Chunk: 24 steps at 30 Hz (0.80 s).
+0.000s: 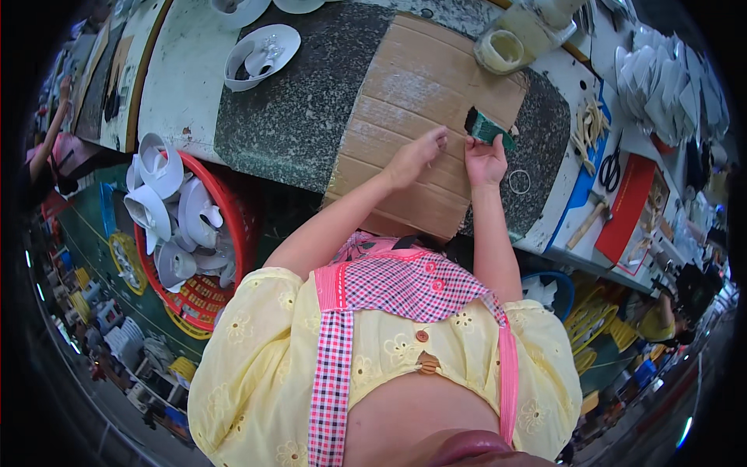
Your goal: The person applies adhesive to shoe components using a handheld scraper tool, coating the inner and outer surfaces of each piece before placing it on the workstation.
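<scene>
Over a brown cardboard sheet (405,117) on the bench, my right hand (486,163) pinches a small curved piece (489,131), shiny dark green with a black part at its left end. What the piece is, I cannot make out. To its left, my left hand (419,159) is closed above the cardboard, fingertips pressed together. Anything inside those fingers is hidden or too small to name. Beyond both hands, a cloudy plastic container (502,50) with pale contents sits at the cardboard's far right corner. A thin pale ring (519,182) lies just right of my right wrist.
A red basket (233,202) full of white curved pieces (162,167) stands left of the bench. Another white piece (261,56) rests at the far left. On the right are black scissors (609,171), a wooden-handled tool (589,224), a red box (627,208) and stacked grey-white pieces (660,86).
</scene>
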Each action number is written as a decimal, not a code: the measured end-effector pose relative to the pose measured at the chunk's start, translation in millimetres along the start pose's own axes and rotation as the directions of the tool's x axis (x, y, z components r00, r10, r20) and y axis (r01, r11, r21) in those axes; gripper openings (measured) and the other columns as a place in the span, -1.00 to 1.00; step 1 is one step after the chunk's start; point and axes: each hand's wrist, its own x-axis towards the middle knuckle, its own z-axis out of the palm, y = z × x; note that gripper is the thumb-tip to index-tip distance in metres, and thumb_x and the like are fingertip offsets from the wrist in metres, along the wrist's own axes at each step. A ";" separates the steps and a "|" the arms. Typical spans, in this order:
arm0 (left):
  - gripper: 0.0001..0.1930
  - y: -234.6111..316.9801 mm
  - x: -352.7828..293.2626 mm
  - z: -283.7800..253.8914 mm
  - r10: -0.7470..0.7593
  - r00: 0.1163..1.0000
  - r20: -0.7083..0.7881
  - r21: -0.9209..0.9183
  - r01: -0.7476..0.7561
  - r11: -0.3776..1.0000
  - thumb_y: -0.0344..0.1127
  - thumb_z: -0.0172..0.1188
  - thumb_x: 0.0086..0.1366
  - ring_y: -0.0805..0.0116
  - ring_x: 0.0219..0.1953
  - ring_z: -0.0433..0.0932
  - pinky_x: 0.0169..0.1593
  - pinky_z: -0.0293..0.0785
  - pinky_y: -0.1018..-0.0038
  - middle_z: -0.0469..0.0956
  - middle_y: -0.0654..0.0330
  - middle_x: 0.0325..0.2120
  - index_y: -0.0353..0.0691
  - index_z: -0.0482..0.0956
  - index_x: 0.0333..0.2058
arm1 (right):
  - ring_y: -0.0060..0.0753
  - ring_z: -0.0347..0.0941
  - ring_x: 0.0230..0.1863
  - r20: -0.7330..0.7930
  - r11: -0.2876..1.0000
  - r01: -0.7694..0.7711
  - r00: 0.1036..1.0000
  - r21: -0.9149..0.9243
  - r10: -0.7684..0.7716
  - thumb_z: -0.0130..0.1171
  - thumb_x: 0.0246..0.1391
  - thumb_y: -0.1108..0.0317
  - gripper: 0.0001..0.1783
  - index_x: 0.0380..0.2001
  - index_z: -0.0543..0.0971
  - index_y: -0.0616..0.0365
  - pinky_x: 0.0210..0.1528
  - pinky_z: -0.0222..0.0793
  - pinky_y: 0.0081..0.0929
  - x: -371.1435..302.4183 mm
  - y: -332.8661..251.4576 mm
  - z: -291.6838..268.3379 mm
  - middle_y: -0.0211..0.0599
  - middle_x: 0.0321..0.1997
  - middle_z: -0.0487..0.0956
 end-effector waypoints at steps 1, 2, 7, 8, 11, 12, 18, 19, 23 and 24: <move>-0.31 -3.7 -10.8 -8.0 0.152 0.973 0.176 0.546 -0.225 0.807 0.18 -0.21 0.11 0.28 0.14 0.09 0.14 -0.02 0.38 0.07 0.15 0.11 -0.23 0.08 0.09 | -0.36 0.34 -0.39 -0.018 1.000 0.001 1.000 -0.004 -0.001 -0.07 0.02 0.26 -0.79 -0.28 0.42 0.07 -0.24 0.23 -0.32 -1.5 -0.3 -1.9 -0.33 -0.33 0.48; -0.31 -3.5 -18.9 -12.9 0.175 0.896 0.408 0.843 -0.443 0.305 0.12 -0.11 0.09 0.25 0.15 0.06 0.18 -0.09 0.41 0.06 0.15 0.12 -0.21 0.07 0.09 | -0.37 0.34 -0.41 -0.030 1.000 -0.003 1.000 -0.009 0.003 -0.08 0.02 0.27 -0.80 -0.28 0.42 0.07 -0.24 0.23 -0.33 -0.1 -1.5 -3.1 -0.33 -0.34 0.48; -0.30 2.9 -52.5 -22.1 0.029 0.841 0.540 0.784 -0.490 -0.380 0.08 -0.02 0.02 0.26 0.18 -0.02 0.17 -0.07 0.41 0.04 0.17 0.13 -0.14 0.08 0.10 | -0.43 0.34 -0.41 -0.122 0.999 0.009 0.992 -0.041 -0.014 -0.02 -0.01 0.33 -0.85 -0.32 0.41 0.07 -0.26 0.28 -0.39 -5.0 0.9 9.4 -0.38 -0.37 0.48; -0.31 6.4 -58.7 -25.2 0.034 0.868 0.496 0.815 -0.451 -0.365 0.10 -0.02 0.01 0.28 0.18 -0.03 0.16 -0.05 0.36 0.04 0.19 0.13 -0.09 0.10 0.10 | -0.43 0.35 -0.41 -0.080 0.999 0.004 0.997 -0.038 -0.007 -0.02 -0.02 0.35 -0.85 -0.32 0.41 0.08 -0.26 0.28 -0.39 -3.7 0.4 8.8 -0.38 -0.37 0.48; -0.34 19.1 -96.8 -47.3 -0.015 0.929 0.370 0.795 -0.325 -0.513 0.11 -0.06 0.04 0.26 0.18 -0.04 0.13 -0.06 0.24 0.04 0.23 0.13 -0.03 0.11 0.10 | -0.44 0.35 -0.41 -0.057 0.999 0.018 0.998 -0.049 -0.021 -0.02 -0.02 0.37 -0.85 -0.32 0.41 0.09 -0.25 0.29 -0.40 -0.3 0.9 15.3 -0.38 -0.37 0.48; -0.34 23.0 -107.7 -54.8 -0.027 0.930 0.366 0.792 -0.327 -0.516 0.11 -0.06 0.04 0.26 0.18 -0.04 0.13 -0.06 0.24 0.04 0.23 0.13 -0.03 0.11 0.10 | -0.45 0.35 -0.41 -0.074 0.997 0.033 0.996 -0.075 -0.039 -0.02 -0.02 0.38 -0.85 -0.32 0.41 0.09 -0.26 0.29 -0.40 -1.3 1.9 16.7 -0.38 -0.37 0.48; -0.43 41.5 -169.3 -95.4 0.109 0.977 0.183 0.749 -0.067 -0.660 0.04 0.03 0.02 0.27 0.14 0.08 0.06 0.08 0.23 0.17 0.23 0.07 -0.01 0.25 0.02 | -0.37 0.36 -0.23 -0.064 0.995 0.061 0.996 -0.080 -0.066 0.00 -0.04 0.41 -0.78 -0.25 0.38 0.10 -0.15 0.27 -0.34 -2.2 5.8 23.9 -0.35 -0.25 0.45; -0.49 42.2 -169.6 -111.3 0.223 0.970 0.093 0.834 0.047 -0.550 -0.04 0.06 0.01 0.23 0.10 0.15 0.04 0.10 0.23 0.23 0.17 0.02 -0.05 0.30 -0.03 | -0.32 0.32 -0.10 -0.041 0.994 0.072 0.996 -0.077 -0.075 0.00 -0.04 0.41 -0.73 -0.19 0.36 0.10 -0.08 0.24 -0.31 -1.5 4.3 18.7 -0.33 -0.16 0.42; -0.61 105.7 -116.1 -140.1 0.792 0.605 -0.083 0.988 0.153 -0.014 -0.31 0.13 -0.08 0.10 -0.03 0.29 0.03 0.16 0.21 0.37 0.04 -0.15 -0.22 0.42 -0.19 | -0.32 0.31 -0.08 -0.054 0.994 0.058 0.997 -0.096 -0.063 -0.02 -0.03 0.43 -0.70 -0.16 0.34 0.10 -0.05 0.23 -0.31 -5.9 -2.6 14.3 -0.32 -0.14 0.42; -0.60 131.4 -97.3 -139.9 0.856 0.515 0.039 0.975 0.168 -0.145 -0.36 0.14 -0.11 0.09 -0.04 0.29 0.03 0.16 0.22 0.38 0.04 -0.17 -0.25 0.42 -0.20 | -0.32 0.32 -0.09 -0.038 0.994 0.038 0.998 -0.104 -0.042 -0.03 -0.03 0.44 -0.71 -0.16 0.34 0.10 -0.05 0.23 -0.31 -5.2 -4.3 13.8 -0.32 -0.15 0.42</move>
